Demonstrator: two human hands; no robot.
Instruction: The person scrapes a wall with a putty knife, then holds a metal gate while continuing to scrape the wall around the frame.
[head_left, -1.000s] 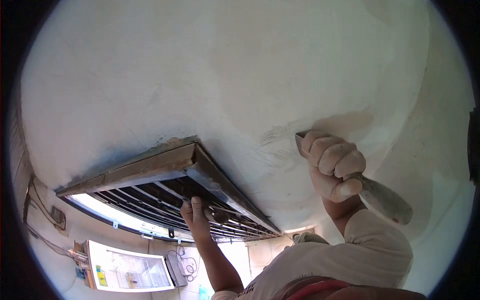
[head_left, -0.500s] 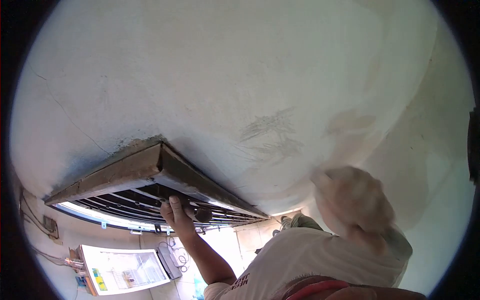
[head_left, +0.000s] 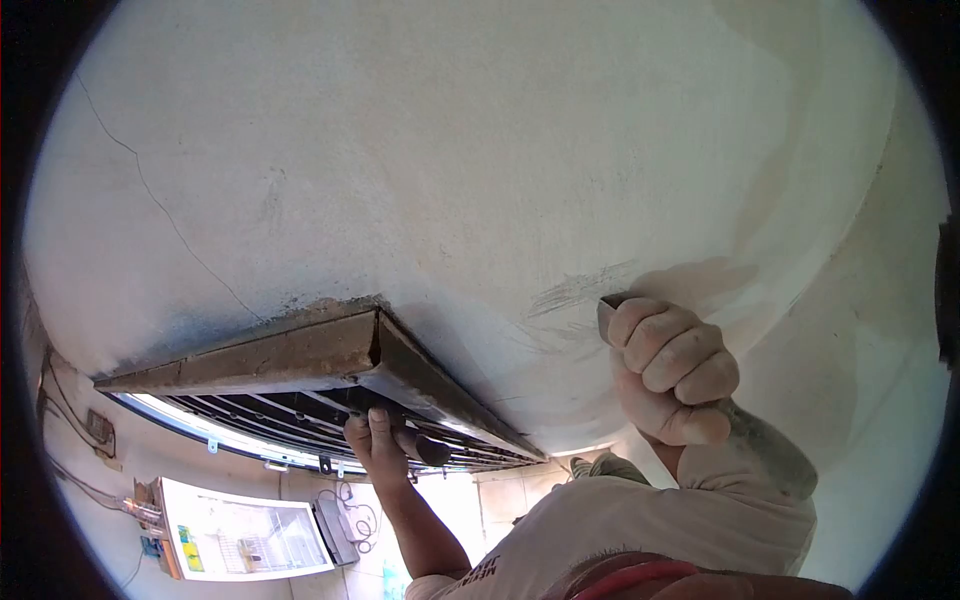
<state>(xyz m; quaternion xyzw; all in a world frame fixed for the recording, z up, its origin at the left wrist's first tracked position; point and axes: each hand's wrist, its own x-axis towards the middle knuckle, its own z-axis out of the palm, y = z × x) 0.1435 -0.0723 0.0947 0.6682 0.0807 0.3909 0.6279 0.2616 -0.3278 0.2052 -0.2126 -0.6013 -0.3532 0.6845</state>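
My right hand point(head_left: 672, 360) is closed in a fist on a flat metal scraper point(head_left: 606, 318), whose short end sticks out at the left of the knuckles. That end lies right beside scratched marks point(head_left: 580, 288) on the pale wall point(head_left: 450, 180). Lower left, my left hand point(head_left: 380, 445) is closed round a tool with a rounded dark end point(head_left: 430, 448). It overlaps the bars of the window grille point(head_left: 300, 405) in this view. Most of the tool is hidden by my fingers and the dark bars.
A brown window frame point(head_left: 270, 355) juts out below the wall, its corner pointing at me. A long crack point(head_left: 150, 190) runs down the plaster. Below left stand a white glass-fronted cabinet point(head_left: 245, 535) and loose cables point(head_left: 360, 510). My shirt point(head_left: 600, 530) fills the bottom.
My right hand, blurred before, now shows sharply, higher against the wall, with the scraper visible. My left hand keeps its grip by the grille. The whole view has shifted slightly.
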